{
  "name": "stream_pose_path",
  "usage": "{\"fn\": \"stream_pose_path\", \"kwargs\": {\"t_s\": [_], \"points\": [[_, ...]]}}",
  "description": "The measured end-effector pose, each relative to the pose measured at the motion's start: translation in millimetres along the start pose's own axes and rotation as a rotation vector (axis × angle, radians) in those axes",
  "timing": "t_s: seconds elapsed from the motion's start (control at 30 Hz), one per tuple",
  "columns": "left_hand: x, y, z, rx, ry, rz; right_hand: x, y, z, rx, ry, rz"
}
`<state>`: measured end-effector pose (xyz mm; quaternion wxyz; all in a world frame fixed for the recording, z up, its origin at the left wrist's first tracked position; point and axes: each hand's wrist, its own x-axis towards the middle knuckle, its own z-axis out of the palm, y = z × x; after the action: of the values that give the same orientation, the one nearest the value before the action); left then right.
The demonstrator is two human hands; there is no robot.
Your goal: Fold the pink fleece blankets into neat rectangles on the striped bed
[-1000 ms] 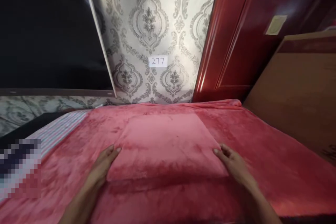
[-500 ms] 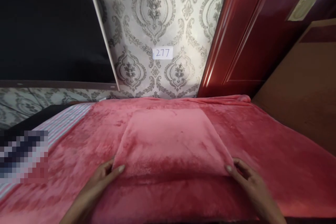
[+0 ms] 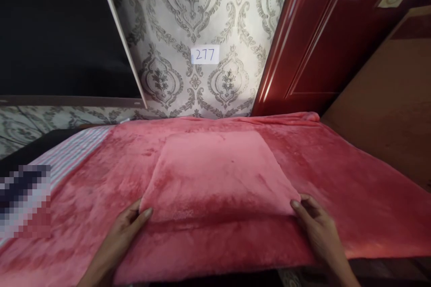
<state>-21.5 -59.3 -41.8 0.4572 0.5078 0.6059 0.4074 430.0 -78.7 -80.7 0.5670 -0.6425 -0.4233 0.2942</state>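
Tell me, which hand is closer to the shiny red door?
The right hand. It grips the near right corner of the folded pink blanket, on the side where the red door stands; the left hand grips the opposite corner.

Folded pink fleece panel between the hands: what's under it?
The folded pink fleece panel lies on the spread red plush blanket. Left hand and right hand grip its near corners. Anything beneath is covered.
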Motion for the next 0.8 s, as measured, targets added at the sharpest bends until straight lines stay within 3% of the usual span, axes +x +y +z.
{"fn": "stream_pose_path", "kwargs": {"t_s": [0.17, 0.3, 0.47, 0.63, 0.8], "points": [[-5, -5, 3.6, 0.101, 0.104, 0.097, 1, 3, 2, 0.022, 0.034, -0.062], [-12, -21, 2.4, 0.348, 0.226, 0.293, -3, 8, 0, -0.044, 0.028, -0.146], [-10, -37, -5.0, 0.655, 0.188, 0.512, -9, 20, -7, -0.327, -0.052, -0.365], [-2, -33, -5.4, 0.685, 0.197, 0.611, -1, 13, -12, -0.442, -0.047, -0.539], [3, -17, -8.9, 0.698, 0.184, 0.696, 14, -9, -12, -0.436, -0.009, -0.565]]}}
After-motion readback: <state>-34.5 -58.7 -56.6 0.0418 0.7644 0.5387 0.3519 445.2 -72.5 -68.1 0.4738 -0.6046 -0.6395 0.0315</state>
